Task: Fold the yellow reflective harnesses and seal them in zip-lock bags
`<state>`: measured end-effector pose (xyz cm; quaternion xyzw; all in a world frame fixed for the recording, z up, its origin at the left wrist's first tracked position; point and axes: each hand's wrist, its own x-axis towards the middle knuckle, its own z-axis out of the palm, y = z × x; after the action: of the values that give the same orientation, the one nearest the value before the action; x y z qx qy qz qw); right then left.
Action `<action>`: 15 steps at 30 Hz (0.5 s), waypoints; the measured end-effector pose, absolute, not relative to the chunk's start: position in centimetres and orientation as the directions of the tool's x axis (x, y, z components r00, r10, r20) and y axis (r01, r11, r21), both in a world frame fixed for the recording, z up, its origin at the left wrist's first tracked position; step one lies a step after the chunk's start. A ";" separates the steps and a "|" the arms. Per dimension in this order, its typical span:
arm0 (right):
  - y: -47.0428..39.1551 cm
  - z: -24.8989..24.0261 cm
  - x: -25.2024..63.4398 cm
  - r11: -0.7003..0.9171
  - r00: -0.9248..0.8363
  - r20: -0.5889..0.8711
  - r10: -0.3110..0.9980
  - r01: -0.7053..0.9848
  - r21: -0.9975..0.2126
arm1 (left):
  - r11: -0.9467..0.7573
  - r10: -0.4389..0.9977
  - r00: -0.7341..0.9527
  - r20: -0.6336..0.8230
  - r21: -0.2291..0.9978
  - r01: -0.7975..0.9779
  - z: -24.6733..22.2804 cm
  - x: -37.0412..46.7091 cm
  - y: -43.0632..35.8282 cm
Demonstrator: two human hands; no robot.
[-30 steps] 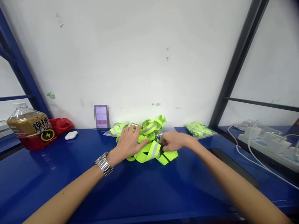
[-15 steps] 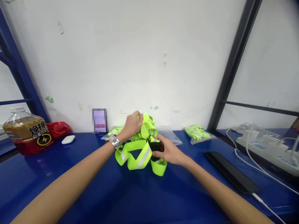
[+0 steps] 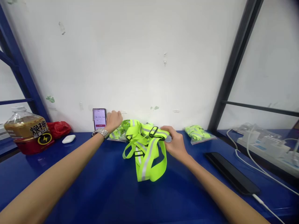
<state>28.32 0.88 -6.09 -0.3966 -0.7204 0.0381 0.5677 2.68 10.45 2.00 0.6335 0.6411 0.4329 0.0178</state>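
Note:
A tangle of neon-yellow reflective straps (image 3: 147, 165) with silver stripes and black buckles hangs and lies in the middle of the blue table. My right hand (image 3: 174, 141) grips its right side between thumb and fingers, beside a black slider buckle (image 3: 153, 132). To the left, my left hand (image 3: 114, 120) is closed near the wall, with a metal watch on the wrist; its fingertips are hidden, so what they hold does not show. Below that hand lies a bagged bundle of the same straps (image 3: 118, 134), partly covered by the tangle.
A second bagged bundle (image 3: 197, 133) lies at the back right. A phone showing a timer (image 3: 100, 118) leans on the wall. At left are a large bottle (image 3: 29, 130), a red bag (image 3: 58, 129) and a white case (image 3: 68, 139). A charging phone (image 3: 231, 172) and power strip (image 3: 268, 147) occupy the right.
My left hand has moved left, away from the middle of the straps. The tangle has turned and spread, showing its buckles, while my right hand has shifted slightly right and up with it.

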 end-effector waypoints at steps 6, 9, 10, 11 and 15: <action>1.0 -5.7 26.2 0.595 -0.101 0.832 0.546 0.745 -0.301 | -0.598 0.725 0.303 0.619 0.347 0.723 0.1 7.2 2.0; 1.1 -4.9 25.8 0.630 -0.199 0.870 0.451 0.761 -0.152 | -0.709 0.655 0.466 0.595 0.271 0.651 -3.2 8.8 -1.5; 1.1 -4.7 25.9 0.640 -0.226 0.876 0.426 0.760 -0.115 | -0.724 0.641 0.486 0.594 0.257 0.640 -4.4 8.8 -1.9; 1.1 -4.5 26.0 0.643 -0.238 0.880 0.412 0.760 -0.095 | -0.727 0.644 0.499 0.580 0.263 0.634 -5.5 8.6 -2.0; 1.0 -4.0 27.6 0.630 -0.196 0.858 0.475 0.756 -0.176 | -0.720 0.644 0.580 0.499 0.139 0.680 -7.7 5.4 0.1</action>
<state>27.58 0.98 -4.02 -0.4052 -0.7599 -0.1440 0.4874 5.39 0.13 -7.74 0.8882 0.3725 0.2669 -0.0337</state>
